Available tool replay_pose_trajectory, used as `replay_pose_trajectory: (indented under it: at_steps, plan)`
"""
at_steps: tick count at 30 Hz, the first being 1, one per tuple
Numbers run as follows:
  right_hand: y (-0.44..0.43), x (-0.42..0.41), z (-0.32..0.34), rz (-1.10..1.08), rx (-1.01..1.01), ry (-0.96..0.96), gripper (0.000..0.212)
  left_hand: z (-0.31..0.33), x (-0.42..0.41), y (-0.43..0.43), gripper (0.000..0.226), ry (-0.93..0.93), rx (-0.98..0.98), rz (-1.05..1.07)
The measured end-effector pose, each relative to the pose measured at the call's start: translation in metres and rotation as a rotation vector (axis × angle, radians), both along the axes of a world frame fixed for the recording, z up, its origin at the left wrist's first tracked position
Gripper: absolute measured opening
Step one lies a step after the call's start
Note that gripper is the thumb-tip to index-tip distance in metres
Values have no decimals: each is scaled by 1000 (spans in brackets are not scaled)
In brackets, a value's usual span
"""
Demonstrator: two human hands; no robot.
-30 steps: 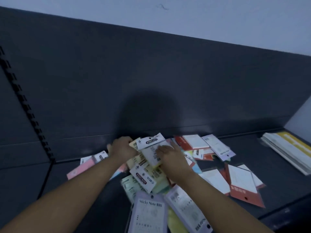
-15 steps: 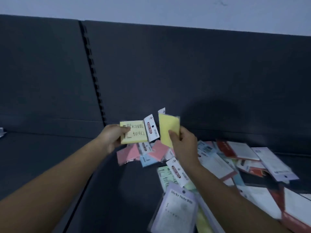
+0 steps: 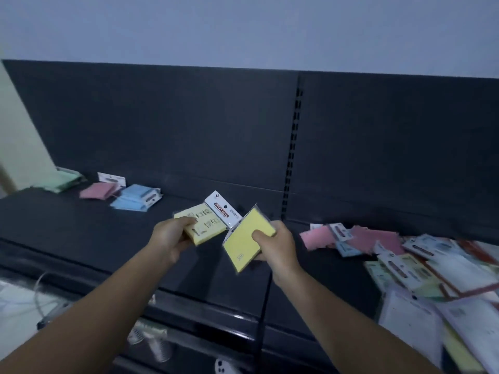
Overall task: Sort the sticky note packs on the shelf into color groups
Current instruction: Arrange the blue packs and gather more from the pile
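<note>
1. While both hands hover over the dark shelf (image 3: 81, 225) in the head view, the left hand (image 3: 172, 236) grips a yellow pack with a white header card (image 3: 205, 222), thumb on top and fingers curled beneath.
2. The right hand (image 3: 275, 247) pinches a second yellow pack (image 3: 244, 241), thumb pressed on its face. This pack is tilted, and its upper edge overlaps the first pack's header card.
3. Both held packs sit between the two hands, above the shelf's middle.
4. Far left, at the shelf's back, green packs (image 3: 64, 180), a pink pack (image 3: 98, 190) and blue packs (image 3: 135, 199) lie in separate groups side by side.
5. At the right, a mixed heap (image 3: 405, 260) of packs spreads over the shelf, well apart from those groups.
</note>
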State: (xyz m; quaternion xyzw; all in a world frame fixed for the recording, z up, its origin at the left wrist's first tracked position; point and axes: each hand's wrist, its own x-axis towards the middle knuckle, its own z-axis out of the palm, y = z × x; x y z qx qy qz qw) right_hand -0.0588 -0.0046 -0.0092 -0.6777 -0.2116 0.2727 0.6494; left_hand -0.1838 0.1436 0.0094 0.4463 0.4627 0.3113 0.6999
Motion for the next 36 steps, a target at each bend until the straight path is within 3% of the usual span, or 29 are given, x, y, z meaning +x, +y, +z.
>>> replay_pose_trajectory:
  at_steps: [9,11,15,20,24,28,33,36]
  plan:
    - [55,-96,-9,53,-2,184,8,-17,-86,38,13,20,178,24]
    - [66,-101,-10,34,-7,209,14,-21,-87,40,11,146,392,46]
    - [98,-106,-14,10,20,272,12,-29,-82,37,16,506,1083,-24]
    - [143,-93,-19,21,148,484,28,-42,-59,55,31,600,1381,-281]
    - [178,-63,-25,49,240,587,22,-49,-40,103,37,570,1284,-494]
    - [209,-37,-29,96,287,667,28,-44,-18,146,17,331,944,-291]
    - [246,-20,-35,107,265,649,28,-44,3,187,25,169,504,-156]
    - [268,-15,-44,53,237,667,26,-55,11,212,19,190,431,-104]
